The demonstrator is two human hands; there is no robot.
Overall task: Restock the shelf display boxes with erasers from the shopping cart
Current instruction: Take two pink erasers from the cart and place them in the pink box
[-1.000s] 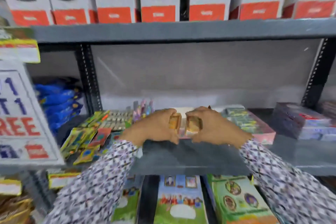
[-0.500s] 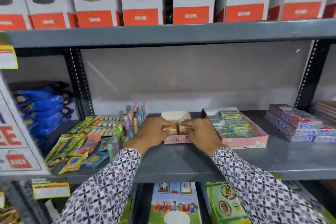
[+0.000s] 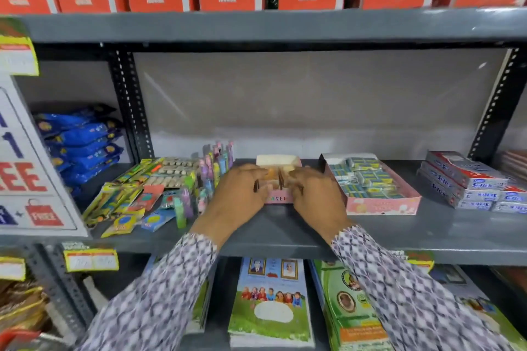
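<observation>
A small pink eraser display box (image 3: 278, 199) stands mid-shelf, its pale lid flap upright behind. My left hand (image 3: 238, 194) and my right hand (image 3: 316, 194) rest over its left and right halves, fingers curled down into it. Tan erasers (image 3: 272, 172) show between the fingertips; whether the fingers still grip them is unclear. To the right lies a wider pink display box (image 3: 382, 205) filled with several blue-green wrapped erasers. The shopping cart is out of view.
Flat candy-like packets and upright pastel items (image 3: 211, 171) crowd the shelf to the left. Stacked grey-red boxes (image 3: 467, 182) sit far right. The grey shelf (image 3: 285, 225) has bare room in front. Boxed bottles line the shelf above, booklets below.
Both hands carried tan erasers from above the shelf front down into the small pink box, and now press over it. The view has drawn closer.
</observation>
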